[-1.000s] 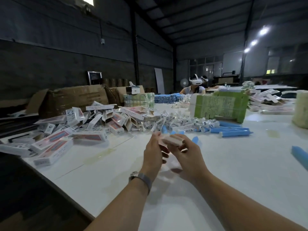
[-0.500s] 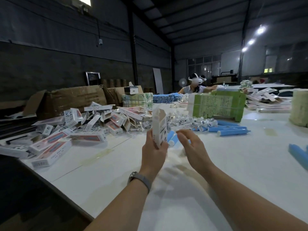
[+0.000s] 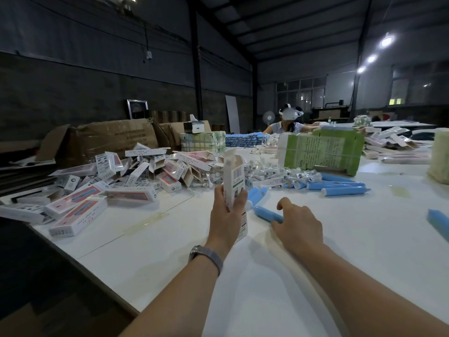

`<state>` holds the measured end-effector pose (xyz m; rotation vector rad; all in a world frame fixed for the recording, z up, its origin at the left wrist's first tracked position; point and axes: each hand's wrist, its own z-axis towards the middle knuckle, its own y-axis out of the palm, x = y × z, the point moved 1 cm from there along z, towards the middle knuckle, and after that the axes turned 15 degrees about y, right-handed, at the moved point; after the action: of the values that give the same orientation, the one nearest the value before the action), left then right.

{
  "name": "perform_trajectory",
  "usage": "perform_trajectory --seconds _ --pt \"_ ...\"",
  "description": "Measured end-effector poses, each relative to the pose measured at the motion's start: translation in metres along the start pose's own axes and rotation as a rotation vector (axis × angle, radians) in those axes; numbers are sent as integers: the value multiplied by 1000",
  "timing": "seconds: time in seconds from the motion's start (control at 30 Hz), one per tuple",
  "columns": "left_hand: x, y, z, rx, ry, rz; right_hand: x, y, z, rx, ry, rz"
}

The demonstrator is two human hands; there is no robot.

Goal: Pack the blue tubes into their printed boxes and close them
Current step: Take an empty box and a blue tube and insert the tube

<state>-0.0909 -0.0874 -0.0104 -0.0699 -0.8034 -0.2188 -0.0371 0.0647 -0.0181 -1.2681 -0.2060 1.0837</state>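
Head camera over a white worktable (image 3: 315,276) in a dim warehouse: at far left, a loose heap of white printed cardboard boxes with pink-and-blue panels (image 3: 102,190) sprawls from the table edge towards brown corrugated shipping cartons (image 3: 114,139) at the back. Just right of the heap, the left hand (image 3: 226,217), a metal-banded wristwatch (image 3: 206,255) on its wrist, grips one tall white printed box (image 3: 233,181) upright, top flap standing open, thumb and fingers wrapped round its lower half. Beside it, the right hand (image 3: 297,223) lies knuckles-up on the table, fingers curled round one end of a blue plastic tube (image 3: 266,213) lying flat; two more blue tubes (image 3: 255,195) rest just behind the box. Further right, a row of blue tubes (image 3: 340,187) lies before a green banded bundle of flat cartons (image 3: 320,149), behind which a seated worker (image 3: 288,122) reaches across; another blue tube (image 3: 438,223) sits near the right edge
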Motion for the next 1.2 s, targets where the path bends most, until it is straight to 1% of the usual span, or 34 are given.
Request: perform_trajectory --seconds 0.1,0.2,0.27,0.3,0.37,0.47,0.57,0.63,0.77,0.93,1.0,1.1,1.2 --pt "1 0 -1 9 3 -61 0 2 0 -51 4 -68" --pt "3 0 -2 -11 0 -77 1 5 2 -83 17 -193" --pt "4 0 -2 -34 2 -82 1 5 3 -51 2 -214" --pt "4 0 -2 -37 3 -86 0 4 4 -26 1 -178" --pt "4 -1 0 -12 6 -94 -1 -2 6 8 50 23" --pt "2 -3 2 20 6 -84 -8 -17 9 4 167 549" --pt "2 -3 3 2 10 -65 -22 -36 10 -9 156 1002" --pt "3 -3 3 -7 20 -51 -34 -52 8 -43 122 1209" --pt "4 0 0 -26 29 -66 -56 -85 1 -101 14 1476" --pt "8 5 -6 -72 99 -30 -75 -110 -12 -124 -135 1536" --pt "7 6 -7 -96 125 0 -79 -113 -17 -100 -180 1513" --pt "7 7 -8 -123 151 35 -80 -115 -20 -79 -213 1447" --pt "8 7 -8 -125 152 43 -78 -114 -20 -72 -231 1453"
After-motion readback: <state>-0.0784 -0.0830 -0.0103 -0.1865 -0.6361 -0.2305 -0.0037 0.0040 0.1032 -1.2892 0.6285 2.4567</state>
